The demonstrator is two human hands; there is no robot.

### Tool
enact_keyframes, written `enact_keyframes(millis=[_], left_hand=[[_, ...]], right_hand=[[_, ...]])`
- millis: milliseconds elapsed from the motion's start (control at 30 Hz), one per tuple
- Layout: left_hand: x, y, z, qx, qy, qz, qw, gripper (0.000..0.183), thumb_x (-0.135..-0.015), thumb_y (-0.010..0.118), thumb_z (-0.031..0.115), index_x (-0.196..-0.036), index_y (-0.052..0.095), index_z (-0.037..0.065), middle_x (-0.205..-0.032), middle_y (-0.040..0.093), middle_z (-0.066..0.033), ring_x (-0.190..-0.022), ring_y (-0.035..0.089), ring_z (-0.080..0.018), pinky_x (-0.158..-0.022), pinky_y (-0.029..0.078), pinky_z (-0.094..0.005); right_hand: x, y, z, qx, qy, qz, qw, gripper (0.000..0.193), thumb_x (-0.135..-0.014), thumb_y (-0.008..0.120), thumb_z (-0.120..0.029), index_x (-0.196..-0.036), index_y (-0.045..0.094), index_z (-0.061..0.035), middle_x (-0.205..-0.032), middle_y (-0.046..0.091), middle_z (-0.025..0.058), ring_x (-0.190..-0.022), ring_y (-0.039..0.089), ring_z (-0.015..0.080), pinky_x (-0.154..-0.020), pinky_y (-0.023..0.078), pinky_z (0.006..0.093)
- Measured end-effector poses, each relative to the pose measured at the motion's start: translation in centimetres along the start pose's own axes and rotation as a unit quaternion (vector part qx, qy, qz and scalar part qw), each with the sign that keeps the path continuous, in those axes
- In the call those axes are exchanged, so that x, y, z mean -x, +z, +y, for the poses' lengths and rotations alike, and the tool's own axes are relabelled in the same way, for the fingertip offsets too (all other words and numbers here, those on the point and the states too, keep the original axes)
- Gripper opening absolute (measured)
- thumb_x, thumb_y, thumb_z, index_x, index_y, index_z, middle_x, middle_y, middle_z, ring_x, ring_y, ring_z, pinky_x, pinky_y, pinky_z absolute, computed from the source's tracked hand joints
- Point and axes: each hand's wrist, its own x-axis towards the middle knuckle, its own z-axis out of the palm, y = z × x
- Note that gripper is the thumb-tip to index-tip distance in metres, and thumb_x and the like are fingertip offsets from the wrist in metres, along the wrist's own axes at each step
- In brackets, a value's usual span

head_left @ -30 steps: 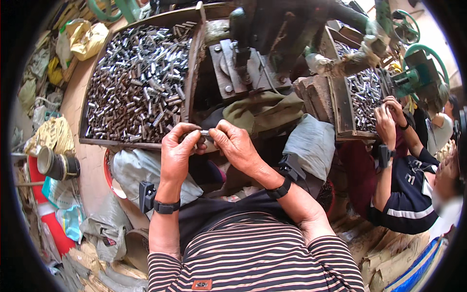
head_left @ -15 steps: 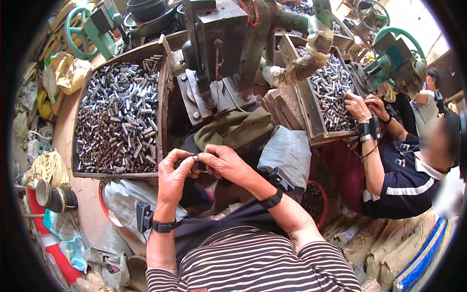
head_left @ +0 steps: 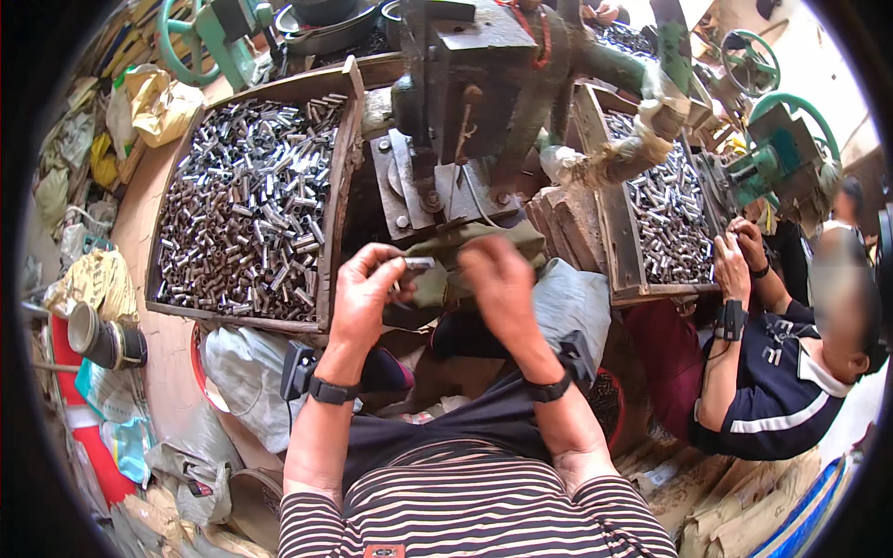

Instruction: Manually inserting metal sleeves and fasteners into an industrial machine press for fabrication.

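Between the thumb and fingers of my left hand (head_left: pixel 365 296) is a short, shiny metal tube (head_left: pixel 420 263), pointing to the right. My right hand (head_left: pixel 499 284) hangs apart from it, a little to the right, over an olive-green cloth (head_left: pixel 456 279). Motion smears its fingers, so whether they hold anything does not show. Left of my hands stands a wooden tray (head_left: pixel 342 181) heaped with small metal tubes (head_left: pixel 251 200), some bright and some brown. Just beyond my hands rises a dark metal machine (head_left: pixel 479 88) with a bolted base.
At the right, a co-worker (head_left: pixel 772 372) handles something small beside a second wooden tray (head_left: pixel 614 232) of tubes. A wrapped pipe (head_left: pixel 642 130) and green handwheels (head_left: pixel 795 116) stand beyond. Red tubs (head_left: pixel 609 409) flank my legs. Sacks and a can (head_left: pixel 102 339) lie left.
My hands were together at the metal tube; now my right hand has moved away to the right, while my left keeps the tube. The whole view has shifted slightly.
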Motion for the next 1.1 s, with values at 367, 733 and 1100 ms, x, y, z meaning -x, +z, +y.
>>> enact_keyframes(millis=[367,733,1100], left_hand=[[-8.2,-2.0,1.3,-0.047,0.069,0.128,0.988,0.015,-0.089,0.061,0.014,-0.1,0.059,0.004,-0.081,0.063,-0.0028,-0.065,0.059,-0.0087,-0.054,0.046,-0.0204],[-13.6,-0.4,-0.2,0.064,0.061,0.107,0.99,0.014,-0.087,0.06,0.009,-0.097,0.056,0.0,-0.083,0.059,-0.0066,-0.073,0.065,-0.0175,-0.064,0.059,-0.0292],[-15.9,-0.7,-0.6,0.053,-0.013,0.088,0.995,0.014,-0.089,0.059,0.016,-0.094,0.058,0.003,-0.083,0.061,-0.0055,-0.07,0.063,-0.0147,-0.063,0.056,-0.0261]], right_hand=[[-8.1,-9.9,-2.3,0.172,-0.247,0.36,0.883,0.032,-0.099,0.042,-0.022,-0.114,0.051,0.0043,-0.114,0.053,0.0115,-0.108,0.049,0.0211,-0.093,0.039,0.0326],[-11.1,-9.7,-8.1,-0.003,-0.195,0.234,0.952,0.03,-0.094,0.054,-0.021,-0.114,0.053,0.0012,-0.095,0.06,0.007,-0.078,0.057,0.0127,-0.071,0.046,0.0263],[-13.8,-11.5,-9.6,0.074,-0.193,0.21,0.956,0.015,-0.078,0.072,-0.003,-0.091,0.064,-0.0002,-0.071,0.06,0.0011,-0.058,0.05,0.0065,-0.053,0.039,0.0199]])
